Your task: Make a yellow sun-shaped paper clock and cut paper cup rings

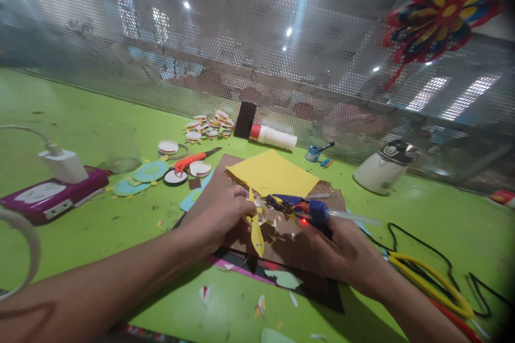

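My left hand (223,214) pinches a yellow paper strip (256,230) that hangs down over a brown cardboard sheet (281,236). My right hand (346,257) grips a blue hot glue gun (309,208), its nozzle pointing left toward the strip's top end and a clear glue stick (354,218) jutting out to the right. A red light glows on the gun. A sheet of yellow paper (273,172) lies on the cardboard just beyond both hands.
On the green table (100,214) lie orange scissors (193,159), paper discs (145,172), a white glue tube (273,136), a purple box with a charger (52,193), a white lidded jar (384,169) and yellow and black cables (434,278). A perforated metal screen (241,53) backs the table.
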`<state>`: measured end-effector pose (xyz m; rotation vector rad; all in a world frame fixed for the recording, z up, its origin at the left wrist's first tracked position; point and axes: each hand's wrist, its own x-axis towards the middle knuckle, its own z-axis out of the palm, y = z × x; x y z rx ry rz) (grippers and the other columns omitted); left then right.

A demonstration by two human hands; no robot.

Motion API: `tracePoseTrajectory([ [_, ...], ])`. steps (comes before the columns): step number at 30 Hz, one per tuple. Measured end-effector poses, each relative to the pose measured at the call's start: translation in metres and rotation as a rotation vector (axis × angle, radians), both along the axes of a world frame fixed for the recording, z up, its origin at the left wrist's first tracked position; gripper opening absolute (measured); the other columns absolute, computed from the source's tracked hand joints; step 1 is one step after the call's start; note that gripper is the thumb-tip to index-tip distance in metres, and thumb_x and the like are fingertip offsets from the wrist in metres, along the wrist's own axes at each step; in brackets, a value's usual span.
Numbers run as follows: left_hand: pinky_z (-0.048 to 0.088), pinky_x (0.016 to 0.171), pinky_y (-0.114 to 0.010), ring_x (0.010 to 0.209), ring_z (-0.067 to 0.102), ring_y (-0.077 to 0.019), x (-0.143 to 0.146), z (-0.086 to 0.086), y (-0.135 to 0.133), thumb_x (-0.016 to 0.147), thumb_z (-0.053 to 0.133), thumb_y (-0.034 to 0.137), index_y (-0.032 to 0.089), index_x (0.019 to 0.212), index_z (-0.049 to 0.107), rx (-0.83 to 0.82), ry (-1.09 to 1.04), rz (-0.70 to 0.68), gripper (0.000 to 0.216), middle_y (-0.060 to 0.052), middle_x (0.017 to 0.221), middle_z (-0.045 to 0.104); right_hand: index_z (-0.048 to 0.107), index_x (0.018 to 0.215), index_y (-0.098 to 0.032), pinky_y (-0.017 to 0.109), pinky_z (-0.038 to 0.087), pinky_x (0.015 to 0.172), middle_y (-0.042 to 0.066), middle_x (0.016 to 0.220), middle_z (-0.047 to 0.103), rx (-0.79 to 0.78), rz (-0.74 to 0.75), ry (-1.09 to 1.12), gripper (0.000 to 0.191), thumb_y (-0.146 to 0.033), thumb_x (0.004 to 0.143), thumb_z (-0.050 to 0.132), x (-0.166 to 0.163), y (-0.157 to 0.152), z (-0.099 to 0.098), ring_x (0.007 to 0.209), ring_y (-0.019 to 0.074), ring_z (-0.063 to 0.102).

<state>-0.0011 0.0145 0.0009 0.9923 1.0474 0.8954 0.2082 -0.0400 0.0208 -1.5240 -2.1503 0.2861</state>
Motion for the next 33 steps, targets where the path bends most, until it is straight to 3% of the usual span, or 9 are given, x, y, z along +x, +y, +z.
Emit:
tracePoseTrajectory([
  [11, 0.043, 0.042, -0.019, 0.042, 0.053, -0.0097, 0.000, -0.002, 0.001, 0.062, 0.061, 0.009, 0.017, 0.074, 0.057, 0.010, -0.021, -0.019, 0.015, 0.001, 0.056, 0.060, 0.065, 0.079, -0.019, 0.029, 0.046, 0.055, 0.004, 0.057, 0.061, -0.019, -0.019, -0.035, 0.031, -0.039, 0.090, 0.045, 0.001, -0.001, 0.001, 0.060, 0.0209, 0.058],
  [15, 0.041, 0.039, -0.020, 0.038, 0.050, -0.0094, -0.001, -0.004, 0.003, 0.062, 0.063, 0.009, 0.018, 0.077, 0.055, 0.027, 0.009, 0.004, 0.020, 0.004, 0.054, 0.056, 0.065, 0.077, -0.019, 0.029, 0.042, 0.049, 0.004, 0.057, 0.060, 0.047, -0.134, -0.037, 0.036, -0.047, 0.088, 0.045, 0.007, 0.006, 0.000, 0.053, 0.0193, 0.053],
  [17, 0.040, 0.039, -0.019, 0.038, 0.050, -0.0089, -0.001, -0.004, 0.003, 0.062, 0.062, 0.008, 0.017, 0.078, 0.055, 0.052, 0.042, 0.017, 0.019, 0.005, 0.053, 0.055, 0.067, 0.083, -0.017, 0.030, 0.042, 0.050, 0.005, 0.063, 0.064, 0.100, -0.226, -0.018, 0.040, -0.051, 0.086, 0.045, 0.017, 0.017, -0.001, 0.054, 0.0200, 0.055],
  [20, 0.042, 0.042, -0.019, 0.043, 0.055, -0.0103, -0.001, -0.002, 0.002, 0.064, 0.061, 0.009, 0.017, 0.083, 0.056, 0.049, 0.032, 0.000, 0.021, 0.004, 0.056, 0.057, 0.070, 0.099, -0.017, 0.030, 0.046, 0.061, 0.008, 0.085, 0.072, 0.161, -0.397, 0.041, 0.042, -0.050, 0.082, 0.051, 0.047, 0.041, -0.005, 0.075, 0.0247, 0.064],
  [23, 0.044, 0.046, -0.021, 0.048, 0.059, -0.0122, 0.000, 0.000, -0.001, 0.064, 0.063, 0.010, 0.017, 0.089, 0.055, 0.027, -0.034, -0.041, 0.027, 0.001, 0.064, 0.062, 0.071, 0.102, -0.014, 0.031, 0.046, 0.061, 0.010, 0.086, 0.073, 0.162, -0.576, 0.053, 0.045, -0.049, 0.076, 0.058, 0.085, 0.065, -0.013, 0.076, 0.0263, 0.065],
  [27, 0.046, 0.048, -0.025, 0.053, 0.062, -0.0153, 0.000, 0.002, -0.004, 0.065, 0.065, 0.014, 0.016, 0.095, 0.055, 0.024, -0.089, -0.107, 0.032, -0.002, 0.069, 0.064, 0.072, 0.102, -0.010, 0.031, 0.047, 0.064, 0.012, 0.088, 0.074, 0.104, -0.601, -0.010, 0.050, -0.048, 0.071, 0.064, 0.120, 0.081, -0.023, 0.079, 0.0276, 0.066],
  [33, 0.047, 0.053, -0.024, 0.060, 0.063, -0.0150, -0.003, -0.001, -0.004, 0.066, 0.070, 0.019, 0.016, 0.097, 0.053, 0.081, -0.098, -0.113, 0.036, -0.003, 0.077, 0.065, 0.071, 0.109, -0.010, 0.032, 0.047, 0.076, 0.015, 0.105, 0.072, 0.026, -0.570, -0.150, 0.042, -0.027, 0.071, 0.067, 0.128, 0.085, -0.028, 0.092, 0.0272, 0.066],
])
